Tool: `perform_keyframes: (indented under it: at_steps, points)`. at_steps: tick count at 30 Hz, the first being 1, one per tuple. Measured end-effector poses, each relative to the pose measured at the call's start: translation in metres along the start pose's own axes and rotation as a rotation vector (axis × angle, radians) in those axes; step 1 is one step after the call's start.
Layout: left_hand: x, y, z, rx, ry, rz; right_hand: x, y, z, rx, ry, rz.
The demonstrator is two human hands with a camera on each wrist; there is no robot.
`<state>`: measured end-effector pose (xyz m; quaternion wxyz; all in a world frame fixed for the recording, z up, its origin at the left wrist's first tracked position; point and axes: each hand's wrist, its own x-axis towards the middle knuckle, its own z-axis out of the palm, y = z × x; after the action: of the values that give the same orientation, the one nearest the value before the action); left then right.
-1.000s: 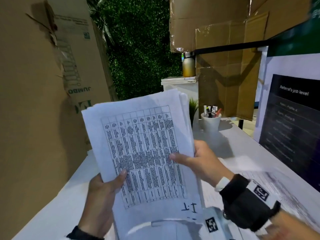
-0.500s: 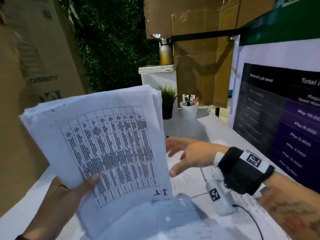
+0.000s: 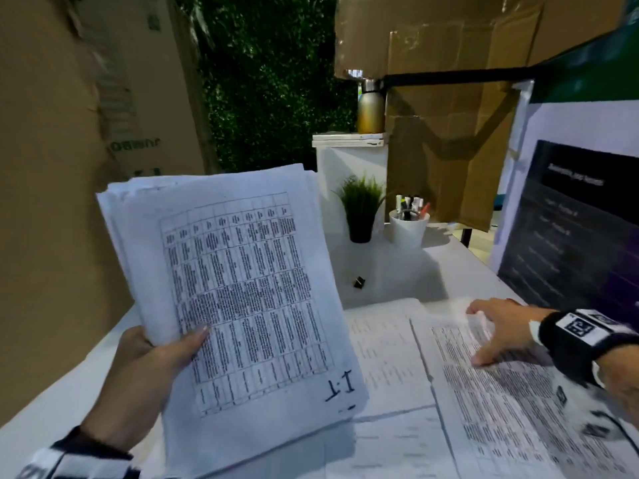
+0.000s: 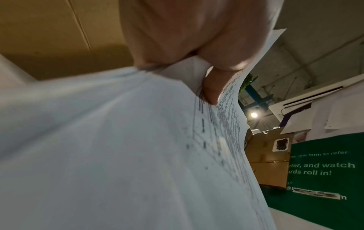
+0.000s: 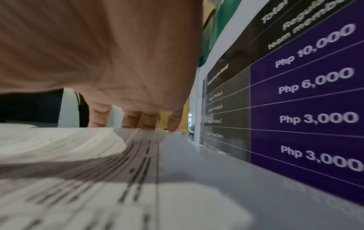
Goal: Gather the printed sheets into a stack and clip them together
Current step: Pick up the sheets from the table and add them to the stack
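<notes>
My left hand [image 3: 162, 347] holds a thick stack of printed sheets [image 3: 242, 288] upright above the table, thumb across the front page; the top page carries a table and the handwritten mark "I.T". In the left wrist view the thumb [image 4: 212, 87] presses into the stack [image 4: 118, 155]. My right hand [image 3: 501, 330] reaches to a loose printed sheet [image 3: 501, 409] lying on the white table [image 3: 397, 271] at the right. Its fingers lie spread at the sheet's far edge and its thumb rests on the print. The right wrist view shows the fingers [image 5: 138, 121] touching that sheet [image 5: 98, 186]. Another sheet [image 3: 383, 347] lies beside it. A small black binder clip [image 3: 359, 282] sits further back.
A potted plant [image 3: 361, 209] and a white pen cup [image 3: 408, 226] stand at the table's back. A large poster board [image 3: 570, 229] leans along the right edge. Cardboard boxes [image 3: 52, 202] wall off the left. A metal bottle [image 3: 370, 108] stands on a white cabinet behind.
My right hand let go of the stack and moved right and down onto the loose sheet on the table. The left hand now holds the stack alone, shifted left.
</notes>
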<state>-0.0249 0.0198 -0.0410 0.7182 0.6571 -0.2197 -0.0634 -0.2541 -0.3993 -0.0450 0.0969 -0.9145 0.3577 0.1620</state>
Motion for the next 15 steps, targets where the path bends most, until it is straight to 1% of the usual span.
perform_keyframes:
  at_steps: [1, 2, 4, 6, 7, 8, 11, 13, 15]
  points:
    - [-0.002, 0.006, 0.002, -0.017, 0.003, 0.022, 0.002, -0.001, -0.002, -0.023, -0.031, 0.009]
    - [-0.004, 0.012, 0.001, -0.037, 0.016, 0.045, 0.006, -0.002, -0.005, -0.041, -0.022, -0.002]
    - [0.002, 0.011, -0.009, -0.077, 0.068, 0.075, 0.015, 0.005, -0.014, 0.028, 0.026, -0.082]
    - [0.01, 0.009, -0.025, -0.153, 0.027, 0.062, 0.016, 0.01, -0.03, 0.132, 0.083, -0.112]
    - [0.017, 0.003, -0.038, -0.176, -0.004, 0.044, 0.011, 0.009, -0.039, 0.202, 0.09, -0.123]
    - [0.025, -0.004, -0.053, -0.19, -0.005, 0.007, 0.007, 0.008, -0.046, 0.279, 0.117, -0.124]
    - [0.054, -0.031, -0.106, -0.236, 0.069, -0.133, -0.002, 0.002, -0.053, 0.569, 0.15, -0.081]
    - [0.072, -0.061, -0.15, -0.246, 0.105, -0.145, -0.002, -0.012, -0.046, 0.738, 0.18, -0.033]
    - [0.081, -0.078, -0.169, -0.223, 0.071, -0.123, 0.004, -0.029, -0.031, 0.763, 0.249, 0.019]
